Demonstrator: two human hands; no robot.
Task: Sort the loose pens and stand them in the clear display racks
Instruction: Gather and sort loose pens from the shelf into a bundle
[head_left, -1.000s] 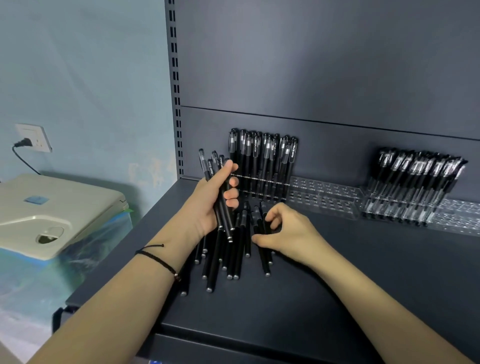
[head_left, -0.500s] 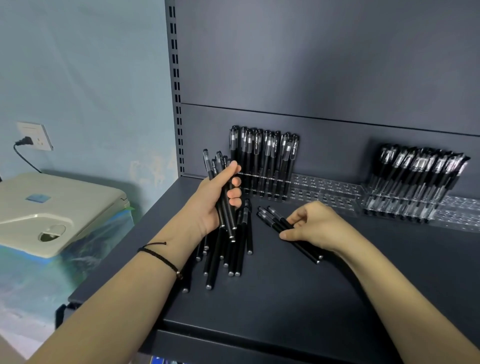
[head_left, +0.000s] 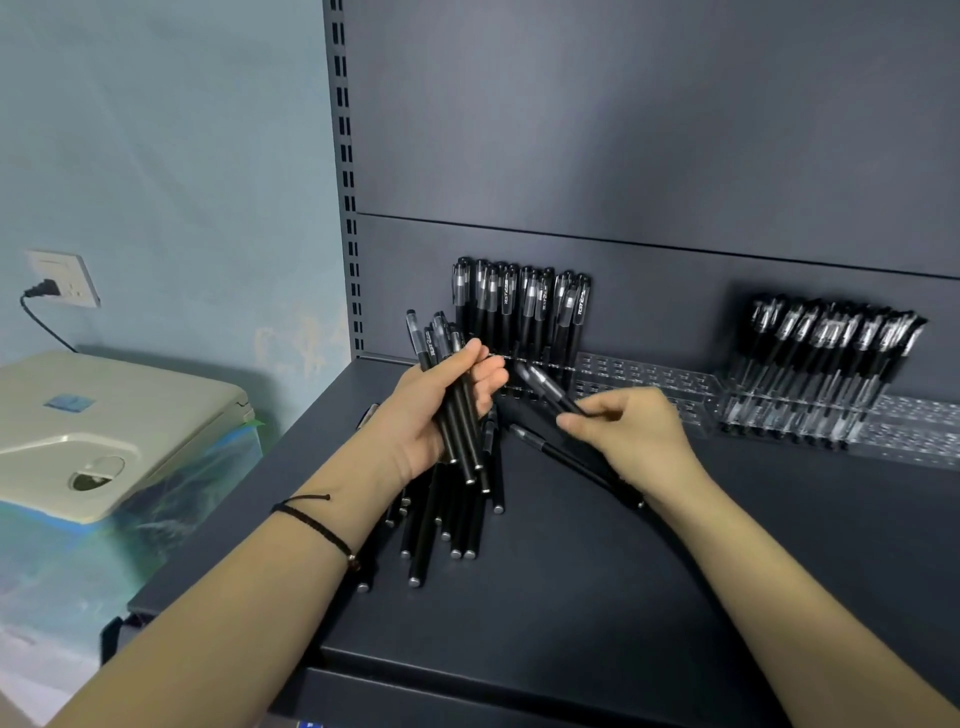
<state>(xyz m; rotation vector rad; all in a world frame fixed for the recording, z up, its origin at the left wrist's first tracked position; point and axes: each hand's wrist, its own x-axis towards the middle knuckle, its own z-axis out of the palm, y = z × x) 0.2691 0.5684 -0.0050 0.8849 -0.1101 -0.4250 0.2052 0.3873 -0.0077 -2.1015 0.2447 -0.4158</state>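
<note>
My left hand grips a bundle of black pens, caps up, above the dark shelf. My right hand pinches one black pen and holds it tilted, its cap close to the left hand's fingers. Another pen lies on the shelf under the right hand. A loose pile of black pens lies below my left hand. A clear rack runs along the back; several pens stand at its left end. A second clear rack at the right holds several more pens.
The shelf's dark back panel rises right behind the racks, with a slotted upright at its left edge. Left of the shelf stands a beige machine on a wrapped base. A wall socket has a plug in it.
My right hand has lifted one pen off the shelf and raised it towards the bundle in my left hand. A second pen stays on the shelf beneath it. The left hand has barely moved.
</note>
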